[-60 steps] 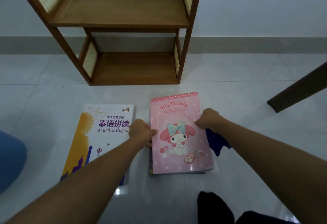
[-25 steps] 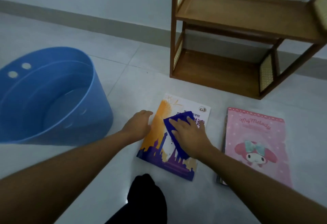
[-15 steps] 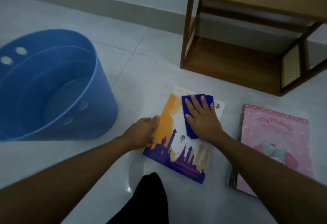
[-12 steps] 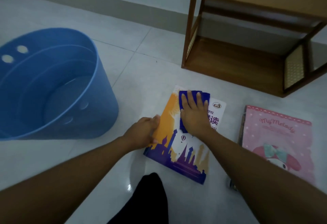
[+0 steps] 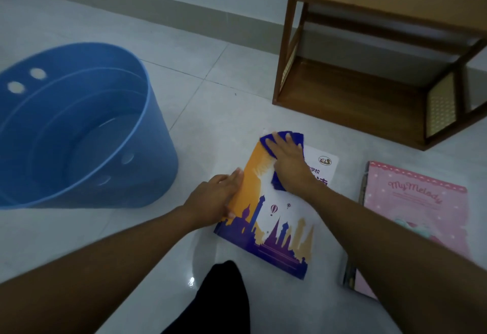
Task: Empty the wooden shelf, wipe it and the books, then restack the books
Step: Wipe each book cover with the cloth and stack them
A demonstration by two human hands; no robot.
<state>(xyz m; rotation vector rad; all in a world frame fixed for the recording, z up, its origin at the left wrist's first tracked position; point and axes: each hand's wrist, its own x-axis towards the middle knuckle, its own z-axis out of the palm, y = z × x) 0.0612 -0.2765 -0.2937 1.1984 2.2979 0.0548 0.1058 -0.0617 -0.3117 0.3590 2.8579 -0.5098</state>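
A white, orange and purple book (image 5: 276,217) lies flat on the floor tiles. My right hand (image 5: 290,165) presses a dark blue cloth (image 5: 296,137) flat onto the book's upper left corner, fingers straight. My left hand (image 5: 216,196) rests on the book's left edge, fingers lying along it. To the right lies a pink My Melody book (image 5: 421,209) on top of other books; my right forearm hides part of it. The wooden shelf (image 5: 369,93) stands empty at the upper right.
A large blue plastic tub (image 5: 131,165) with water in it stands on the floor at the left. A dark-clothed leg (image 5: 224,296) shows at the bottom centre. A grey skirting board (image 5: 158,14) runs along the wall behind.
My right hand took the blue cloth from beside the pink book to the white and orange book and slid it up toward the upper left corner. My left hand moved to that book's left edge.
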